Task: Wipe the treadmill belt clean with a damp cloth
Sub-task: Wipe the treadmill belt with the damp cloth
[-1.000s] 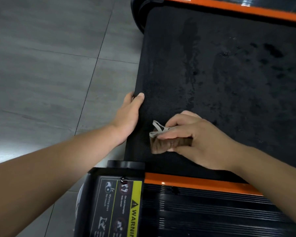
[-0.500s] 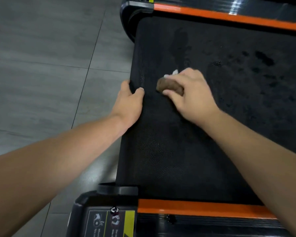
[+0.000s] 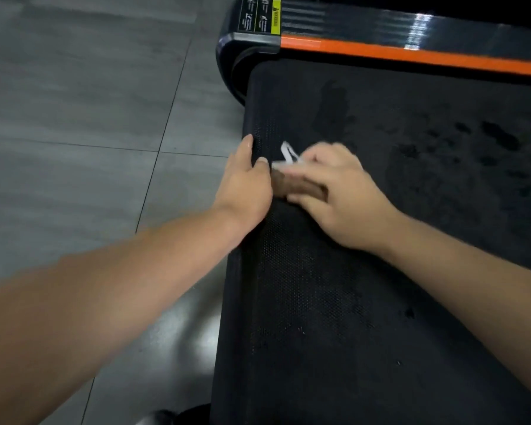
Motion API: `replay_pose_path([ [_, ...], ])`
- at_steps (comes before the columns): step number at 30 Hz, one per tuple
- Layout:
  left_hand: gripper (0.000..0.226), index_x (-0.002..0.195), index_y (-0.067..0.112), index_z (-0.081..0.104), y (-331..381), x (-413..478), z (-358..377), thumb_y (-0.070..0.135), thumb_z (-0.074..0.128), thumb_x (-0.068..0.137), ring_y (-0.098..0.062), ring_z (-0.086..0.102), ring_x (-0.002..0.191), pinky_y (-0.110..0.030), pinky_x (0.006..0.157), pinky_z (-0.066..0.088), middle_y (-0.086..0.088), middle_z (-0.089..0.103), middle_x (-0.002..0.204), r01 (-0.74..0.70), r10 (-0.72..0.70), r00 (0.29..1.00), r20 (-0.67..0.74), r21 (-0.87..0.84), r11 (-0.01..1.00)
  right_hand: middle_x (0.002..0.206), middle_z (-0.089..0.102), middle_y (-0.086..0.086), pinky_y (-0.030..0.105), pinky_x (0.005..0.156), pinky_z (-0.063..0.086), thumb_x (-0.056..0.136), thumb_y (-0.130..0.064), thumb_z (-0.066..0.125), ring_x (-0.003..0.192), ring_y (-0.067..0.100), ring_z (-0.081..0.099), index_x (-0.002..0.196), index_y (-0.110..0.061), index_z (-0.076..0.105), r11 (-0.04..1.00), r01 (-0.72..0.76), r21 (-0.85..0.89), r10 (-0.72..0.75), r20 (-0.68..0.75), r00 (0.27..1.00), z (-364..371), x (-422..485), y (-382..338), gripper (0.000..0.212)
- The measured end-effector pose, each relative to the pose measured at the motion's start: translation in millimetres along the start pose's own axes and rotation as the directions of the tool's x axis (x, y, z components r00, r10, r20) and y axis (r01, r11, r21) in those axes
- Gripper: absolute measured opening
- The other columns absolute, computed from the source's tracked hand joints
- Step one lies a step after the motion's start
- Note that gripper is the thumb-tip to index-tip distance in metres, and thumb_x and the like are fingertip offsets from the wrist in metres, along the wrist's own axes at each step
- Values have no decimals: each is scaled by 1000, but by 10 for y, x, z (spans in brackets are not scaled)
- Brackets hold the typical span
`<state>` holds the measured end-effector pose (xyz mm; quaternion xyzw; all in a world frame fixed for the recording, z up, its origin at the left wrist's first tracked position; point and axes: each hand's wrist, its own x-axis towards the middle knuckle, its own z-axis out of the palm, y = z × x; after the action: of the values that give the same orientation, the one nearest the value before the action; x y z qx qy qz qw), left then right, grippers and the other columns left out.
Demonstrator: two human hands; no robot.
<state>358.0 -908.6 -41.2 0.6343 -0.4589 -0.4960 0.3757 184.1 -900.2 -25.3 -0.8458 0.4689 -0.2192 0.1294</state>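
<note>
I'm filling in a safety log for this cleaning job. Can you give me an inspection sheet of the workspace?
Surface: black belt, with dark wet patches on its far right part.
Job's things: brown cloth with a white loop, on the belt near its left edge.
Clutter: nothing seen.
Grips: left hand grips the belt's left edge; right hand holds the cloth.
Cables: nothing seen.
Surroundings: grey tiled floor; orange strip and warning sticker at the belt's far end.
</note>
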Motion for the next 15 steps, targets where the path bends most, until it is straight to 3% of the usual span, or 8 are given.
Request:
replay_pose_path([
  [2, 55, 161, 34, 31, -39, -19, 25, 26, 39, 106, -4, 32, 149, -34, 127, 21, 12, 36, 163, -5, 4, 1000, -31, -22, 1000, 108, 56, -5, 36, 93, 39, 89, -30, 66, 102, 18, 49, 129, -29, 67, 995, 68, 72, -73, 70, 995, -89, -33, 29, 41],
  [4, 57, 161, 37, 30, -61, -22, 26, 32, 36, 105, -3, 26, 151, -36, 128, 18, 15, 32, 165, -12, 12, 1000, -25, 2, 1000, 103, 55, -4, 32, 90, 37, 89, -27, 67, 99, 17, 49, 125, -30, 69, 997, 74, -23, -74, 20, 997, -152, 356, 265, 37],
  [6, 60, 162, 39, 23, -61, -35, 20, 39, 35, 103, -4, 20, 154, -39, 128, 17, 15, 25, 168, -28, 28, 1000, 2, 75, 997, 100, 55, 1, 33, 89, 39, 90, -30, 67, 100, 24, 53, 121, -34, 71, 991, -90, -101, 81, -92, 993, -168, 904, 627, 32],
  [8, 61, 163, 39, 16, -40, -53, 19, 41, 36, 106, -7, 17, 155, -41, 128, 17, 14, 19, 170, -37, 35, 999, 21, 136, 990, 107, 56, 4, 42, 97, 42, 92, -36, 65, 110, 31, 54, 125, -36, 68, 964, -244, -103, 226, -162, 961, -123, 1195, 765, 33],
  [10, 64, 164, 39, 12, -12, -74, 20, 42, 39, 106, -8, 15, 156, -43, 128, 18, 13, 16, 170, -45, 38, 998, 41, 171, 984, 114, 56, 3, 45, 101, 40, 92, -37, 64, 112, 28, 50, 130, -33, 65, 977, -178, -120, 166, -108, 980, -26, 1082, 636, 38],
  [13, 70, 164, 39, 7, 8, -96, 14, 47, 42, 104, -10, 12, 157, -44, 128, 18, 12, 12, 171, -82, 69, 996, 61, 242, 967, 111, 58, 1, 32, 97, 37, 89, -30, 69, 106, 17, 48, 130, -31, 66, 1000, 8, 6, -9, 44, 999, -64, 750, 460, 40],
  [15, 71, 163, 42, 6, 24, -106, 14, 49, 44, 103, -11, 8, 157, -39, 127, 15, 12, 6, 172, -93, 76, 995, 71, 272, 958, 107, 60, 2, 29, 91, 36, 89, -29, 70, 103, 18, 51, 126, -31, 69, 998, 8, -67, -10, -22, 1000, -134, 961, 613, 37],
])
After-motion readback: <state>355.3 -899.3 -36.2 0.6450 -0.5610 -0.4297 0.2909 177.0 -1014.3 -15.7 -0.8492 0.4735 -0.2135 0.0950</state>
